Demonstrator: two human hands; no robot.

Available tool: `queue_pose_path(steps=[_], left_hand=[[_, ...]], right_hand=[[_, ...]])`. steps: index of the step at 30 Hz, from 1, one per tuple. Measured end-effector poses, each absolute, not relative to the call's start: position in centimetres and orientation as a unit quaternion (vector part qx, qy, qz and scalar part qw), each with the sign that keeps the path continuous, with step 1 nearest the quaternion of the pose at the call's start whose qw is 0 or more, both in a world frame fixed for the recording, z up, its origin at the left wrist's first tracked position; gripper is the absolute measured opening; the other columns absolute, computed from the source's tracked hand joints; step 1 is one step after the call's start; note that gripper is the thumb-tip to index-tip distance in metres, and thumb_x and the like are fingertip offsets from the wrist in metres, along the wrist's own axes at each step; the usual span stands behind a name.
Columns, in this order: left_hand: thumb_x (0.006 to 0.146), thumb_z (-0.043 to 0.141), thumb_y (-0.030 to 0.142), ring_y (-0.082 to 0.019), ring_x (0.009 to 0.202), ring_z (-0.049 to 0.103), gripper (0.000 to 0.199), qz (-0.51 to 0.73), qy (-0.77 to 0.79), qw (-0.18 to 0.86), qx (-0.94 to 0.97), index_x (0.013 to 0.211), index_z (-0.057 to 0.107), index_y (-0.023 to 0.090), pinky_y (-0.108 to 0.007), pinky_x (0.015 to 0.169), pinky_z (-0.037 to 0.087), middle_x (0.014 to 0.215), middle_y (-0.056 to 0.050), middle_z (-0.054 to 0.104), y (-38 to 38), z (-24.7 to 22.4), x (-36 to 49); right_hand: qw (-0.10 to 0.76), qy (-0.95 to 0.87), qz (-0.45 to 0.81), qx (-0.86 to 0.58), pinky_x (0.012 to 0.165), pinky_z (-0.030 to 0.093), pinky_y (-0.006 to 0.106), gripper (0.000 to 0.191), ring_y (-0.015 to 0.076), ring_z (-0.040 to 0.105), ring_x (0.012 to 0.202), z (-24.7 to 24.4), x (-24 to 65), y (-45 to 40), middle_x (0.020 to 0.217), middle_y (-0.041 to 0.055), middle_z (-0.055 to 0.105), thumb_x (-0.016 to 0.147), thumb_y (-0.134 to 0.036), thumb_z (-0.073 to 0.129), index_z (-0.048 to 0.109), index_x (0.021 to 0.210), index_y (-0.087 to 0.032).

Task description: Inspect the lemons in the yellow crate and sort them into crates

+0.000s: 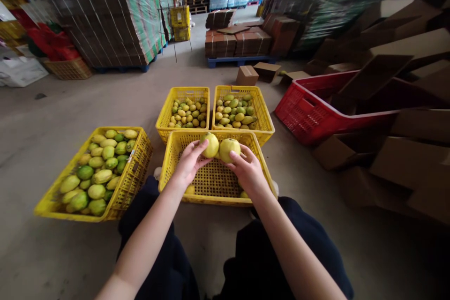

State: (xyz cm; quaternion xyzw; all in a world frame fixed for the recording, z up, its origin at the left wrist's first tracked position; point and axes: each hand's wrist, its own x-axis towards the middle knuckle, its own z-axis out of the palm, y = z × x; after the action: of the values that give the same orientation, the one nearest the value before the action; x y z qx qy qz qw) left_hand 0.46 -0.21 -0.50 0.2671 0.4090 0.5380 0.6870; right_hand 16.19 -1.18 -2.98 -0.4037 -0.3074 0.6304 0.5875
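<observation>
My left hand (191, 161) grips a pale yellow lemon (210, 145) between thumb and fingers. A second, rounder-looking lemon (229, 151) is in my right hand (249, 168), its end turned upward. Side by side, the two fruits nearly touch above the near yellow crate (214, 180). Inside that crate, a lemon (190, 190) shows at the lower left and another (243, 194) at the lower right, partly hidden by my right hand and forearm. To the left stands a yellow crate (135, 168) filled with larger green and yellow lemons (101, 176).
Two yellow crates of smaller fruit, one left (165, 112) and one right (263, 119), adjoin the near crate's far side. A red crate (305, 115) with cardboard boxes (415, 159) is at the right. Wrapped pallet stacks (101, 14) and bundled flat cardboard (239, 42) stand farther back.
</observation>
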Motion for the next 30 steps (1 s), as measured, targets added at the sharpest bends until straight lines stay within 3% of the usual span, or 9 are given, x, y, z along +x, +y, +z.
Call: queue_pose_path(steps=[3, 9, 17, 24, 30], left_hand=[[0.073, 0.073, 0.036, -0.017, 0.084, 0.064, 0.031, 0.537, 0.413, 0.698, 0.231, 0.093, 0.066, 0.014, -0.038, 0.085, 0.054, 0.098, -0.009, 0.067, 0.06, -0.74, 0.47], [0.079, 0.064, 0.045, -0.025, 0.097, 0.065, 0.036, 0.54, 0.434, 0.661, 0.289, 0.096, 0.068, 0.013, -0.039, 0.084, 0.055, 0.1, -0.013, 0.07, 0.16, -0.97, 0.96], [0.07, 0.074, 0.035, -0.027, 0.107, 0.061, 0.037, 0.528, 0.422, 0.634, 0.374, 0.101, 0.069, 0.016, -0.039, 0.09, 0.053, 0.116, -0.01, 0.065, -0.11, -0.47, 1.36], [0.068, 0.076, 0.035, -0.024, 0.101, 0.063, 0.044, 0.525, 0.428, 0.632, 0.376, 0.104, 0.063, 0.015, -0.036, 0.086, 0.052, 0.109, -0.011, 0.067, -0.16, -0.03, 0.91], [0.069, 0.075, 0.039, -0.021, 0.096, 0.064, 0.035, 0.541, 0.378, 0.669, 0.342, 0.092, 0.065, 0.014, -0.035, 0.087, 0.052, 0.098, -0.009, 0.069, 0.16, -0.41, 0.42]], right_hand=[[0.591, -0.281, 0.641, -0.402, 0.065, 0.055, 0.026, 0.036, 0.0149, 0.066, 0.075, -3.17, 16.49, -1.26, 0.089, -0.0012, 0.067, 0.061, -0.034, 0.08, 0.06, 0.09, -0.025], [0.587, -0.277, 0.656, -0.386, 0.065, 0.057, 0.028, 0.033, 0.0152, 0.067, 0.07, -2.88, 16.82, -1.56, 0.082, -0.0009, 0.067, 0.062, -0.039, 0.08, 0.059, 0.081, -0.023], [0.593, -0.313, 0.62, -0.407, 0.074, 0.055, 0.029, 0.034, 0.0153, 0.067, 0.081, -2.8, 17.3, -1.79, 0.092, -0.0013, 0.067, 0.061, -0.035, 0.081, 0.061, 0.086, -0.024], [0.588, -0.313, 0.633, -0.395, 0.082, 0.054, 0.035, 0.041, 0.0192, 0.067, 0.084, -2.41, 17.22, -1.54, 0.093, 0.0007, 0.069, 0.055, -0.034, 0.083, 0.063, 0.09, -0.023], [0.598, -0.344, 0.596, -0.41, 0.075, 0.051, 0.032, 0.033, 0.0198, 0.064, 0.086, -2.29, 17.28, -1.32, 0.09, 0.0014, 0.069, 0.06, -0.039, 0.079, 0.064, 0.086, -0.024]])
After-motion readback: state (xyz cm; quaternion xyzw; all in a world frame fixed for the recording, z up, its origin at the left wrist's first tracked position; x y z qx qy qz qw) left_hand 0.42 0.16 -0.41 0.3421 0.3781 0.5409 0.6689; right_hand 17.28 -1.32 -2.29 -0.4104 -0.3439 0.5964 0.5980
